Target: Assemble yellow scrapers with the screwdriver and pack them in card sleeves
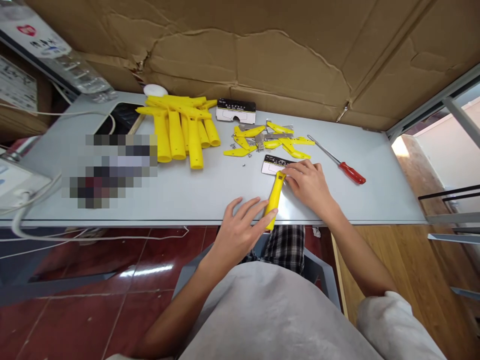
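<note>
A yellow plastic handle (pixel 275 199) lies tilted near the table's front edge, its slotted upper end pointing away from me. My left hand (pixel 243 222) grips the lower part between thumb and fingers. At the top end, the closed fingers of my right hand (pixel 307 182) press on the handle, partly covering it. Beyond that end, a black-and-white printed card (pixel 269 166) is partly hidden by the right hand. Further back lie loose yellow wing-shaped pieces (pixel 249 131), flat metal strips (pixel 278 135) and small screws (pixel 233 146).
Several yellow T-shaped handles (pixel 195 142) are piled at the back left. Another printed card (pixel 236 111) stands behind. A red-handled screwdriver (pixel 351 172) lies right. At far left are a plastic bottle (pixel 75 70) and white cables (pixel 22 215). Cardboard (pixel 262 60) lines the back.
</note>
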Demonstrator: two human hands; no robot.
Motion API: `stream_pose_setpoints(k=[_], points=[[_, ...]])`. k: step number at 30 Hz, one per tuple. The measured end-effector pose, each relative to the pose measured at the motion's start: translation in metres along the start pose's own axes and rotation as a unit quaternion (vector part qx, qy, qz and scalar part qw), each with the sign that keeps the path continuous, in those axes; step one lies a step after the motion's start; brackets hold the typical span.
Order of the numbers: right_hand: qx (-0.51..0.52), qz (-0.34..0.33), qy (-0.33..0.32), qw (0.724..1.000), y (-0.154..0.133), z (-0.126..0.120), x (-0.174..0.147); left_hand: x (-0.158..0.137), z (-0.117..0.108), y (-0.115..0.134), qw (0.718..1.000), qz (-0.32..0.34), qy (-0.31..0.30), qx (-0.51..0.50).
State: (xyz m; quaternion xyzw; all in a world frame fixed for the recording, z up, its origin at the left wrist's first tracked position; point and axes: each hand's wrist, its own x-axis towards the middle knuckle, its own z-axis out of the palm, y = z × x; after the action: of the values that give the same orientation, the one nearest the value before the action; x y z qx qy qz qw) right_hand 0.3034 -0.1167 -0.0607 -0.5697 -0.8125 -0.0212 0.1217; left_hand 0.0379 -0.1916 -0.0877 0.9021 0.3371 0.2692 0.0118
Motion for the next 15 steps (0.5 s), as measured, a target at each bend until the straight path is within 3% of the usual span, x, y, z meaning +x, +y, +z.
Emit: stream_pose_setpoints(k=[9,15], points=[[0.008,0.003,0.015,1.000,0.009,0.008,0.014,0.004,-0.003,0.003,0.998,-0.029,-0.047,-0.037],[0.027,-0.008,0.010,1.000,0.012,0.013,0.017,0.019,-0.011,-0.038,0.992,-0.071,-0.054,-0.088]])
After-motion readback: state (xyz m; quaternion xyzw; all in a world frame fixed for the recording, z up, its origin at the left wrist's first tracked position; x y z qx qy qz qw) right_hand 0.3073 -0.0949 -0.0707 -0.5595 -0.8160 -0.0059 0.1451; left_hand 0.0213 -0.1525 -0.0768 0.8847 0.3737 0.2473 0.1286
